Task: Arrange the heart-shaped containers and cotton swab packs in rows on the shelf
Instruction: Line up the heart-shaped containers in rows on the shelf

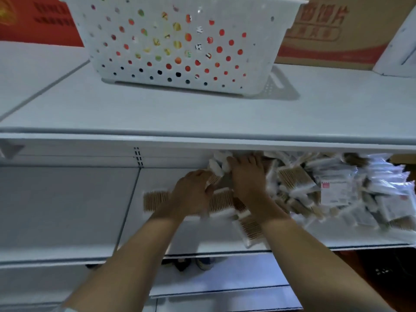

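Observation:
On the middle shelf point(67, 210) lies a loose heap of cotton swab packs point(337, 190), clear bags with tan sticks and white tips, filling the right side. Both my hands reach under the upper shelf at the heap's left edge. My left hand point(193, 194) grips one swab pack point(216, 174) by its end. My right hand point(247, 176) lies fingers-forward on packs at the back, the fingertips hidden. More packs lie flat beneath my hands: one point(155, 200) to the left, one point(249, 230) near the front edge. No heart-shaped containers are visible.
A white perforated basket point(180, 41) with colourful items inside stands on the upper shelf point(157, 113). A cardboard box point(333, 30) sits behind it at the right. The middle shelf's left part is bare white board. Lower shelves show below.

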A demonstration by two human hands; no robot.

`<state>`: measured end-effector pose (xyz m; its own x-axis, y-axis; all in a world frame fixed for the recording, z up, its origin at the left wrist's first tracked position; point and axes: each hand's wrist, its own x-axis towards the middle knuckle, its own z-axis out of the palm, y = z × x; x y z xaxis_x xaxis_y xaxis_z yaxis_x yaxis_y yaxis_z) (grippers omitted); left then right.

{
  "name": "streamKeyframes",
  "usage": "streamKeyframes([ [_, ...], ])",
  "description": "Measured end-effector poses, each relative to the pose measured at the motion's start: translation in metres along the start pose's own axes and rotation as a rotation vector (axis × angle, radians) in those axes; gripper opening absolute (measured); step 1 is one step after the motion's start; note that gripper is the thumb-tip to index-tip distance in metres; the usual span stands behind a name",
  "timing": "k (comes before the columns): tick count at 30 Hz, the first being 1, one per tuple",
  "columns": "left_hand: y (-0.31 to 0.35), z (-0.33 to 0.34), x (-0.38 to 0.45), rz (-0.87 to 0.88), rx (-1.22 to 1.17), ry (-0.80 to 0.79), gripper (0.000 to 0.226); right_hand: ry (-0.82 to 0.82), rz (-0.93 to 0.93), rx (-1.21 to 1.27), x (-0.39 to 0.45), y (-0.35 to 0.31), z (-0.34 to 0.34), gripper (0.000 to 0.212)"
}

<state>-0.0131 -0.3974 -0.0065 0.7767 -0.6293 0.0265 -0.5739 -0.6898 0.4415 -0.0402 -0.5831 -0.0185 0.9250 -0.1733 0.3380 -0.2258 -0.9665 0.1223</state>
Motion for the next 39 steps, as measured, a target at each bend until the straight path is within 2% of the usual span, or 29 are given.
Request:
streamKeyframes([
  [3, 0.006, -0.003, 0.002, -0.070, -0.079, 0.042, 0.050, 0.097, 0.022, 0.196, 0.000, 0.011, -0.019, 0.051],
  [7, 0.011, -0.007, 0.006, -0.142, -0.266, 0.083, 0.055, 0.234, 0.139, 0.556, -0.006, 0.011, -0.039, 0.038],
  [9, 0.013, -0.009, 0.009, -0.222, -0.449, 0.099, 0.058, 0.255, 0.193, 0.742, -0.012, 0.002, -0.047, 0.039],
  [10, 0.013, -0.011, 0.010, -0.264, -0.551, 0.104, 0.058, 0.201, 0.242, 0.842, -0.014, -0.002, -0.047, 0.039],
  [12, 0.010, -0.013, 0.010, -0.280, -0.691, 0.140, 0.050, -0.023, 0.363, 1.061, -0.016, -0.009, -0.048, 0.040],
  [14, 0.002, -0.015, 0.006, -0.263, -0.802, 0.218, 0.041, -0.167, 0.387, 1.176, -0.016, -0.015, -0.046, 0.050],
  [16, -0.005, -0.020, -0.001, -0.294, -0.919, 0.289, 0.038, -0.192, 0.293, 1.067, -0.015, -0.023, -0.047, 0.050],
  [18, -0.012, -0.025, -0.007, -0.313, -0.959, 0.379, 0.033, -0.087, 0.216, 0.884, -0.010, -0.028, -0.044, 0.037],
  [20, -0.022, -0.030, -0.012, -0.314, -0.944, 0.439, 0.032, 0.021, 0.164, 0.676, 0.002, -0.027, -0.039, 0.037],
  [23, -0.039, -0.036, -0.021, -0.324, -0.895, 0.419, 0.039, -0.145, 0.058, 0.289, 0.022, -0.018, -0.022, 0.048],
  [25, -0.049, -0.038, -0.026, -0.329, -0.856, 0.402, 0.045, -0.264, 0.015, 0.124, 0.028, -0.013, -0.007, 0.052],
  [27, -0.056, -0.040, -0.030, -0.334, -0.806, 0.395, 0.047, -0.280, -0.022, 0.114, 0.029, -0.015, 0.001, 0.050],
  [32, -0.066, -0.042, -0.031, -0.334, -0.682, 0.363, 0.047, -0.188, -0.036, 0.054, 0.033, -0.020, 0.003, 0.041],
  [37, -0.066, -0.039, -0.028, -0.309, -0.620, 0.335, 0.048, -0.224, -0.030, 0.163, 0.034, -0.019, 0.004, 0.041],
  [39, -0.064, -0.037, -0.027, -0.324, -0.597, 0.344, 0.046, -0.177, -0.031, 0.208, 0.032, -0.019, -0.003, 0.041],
])
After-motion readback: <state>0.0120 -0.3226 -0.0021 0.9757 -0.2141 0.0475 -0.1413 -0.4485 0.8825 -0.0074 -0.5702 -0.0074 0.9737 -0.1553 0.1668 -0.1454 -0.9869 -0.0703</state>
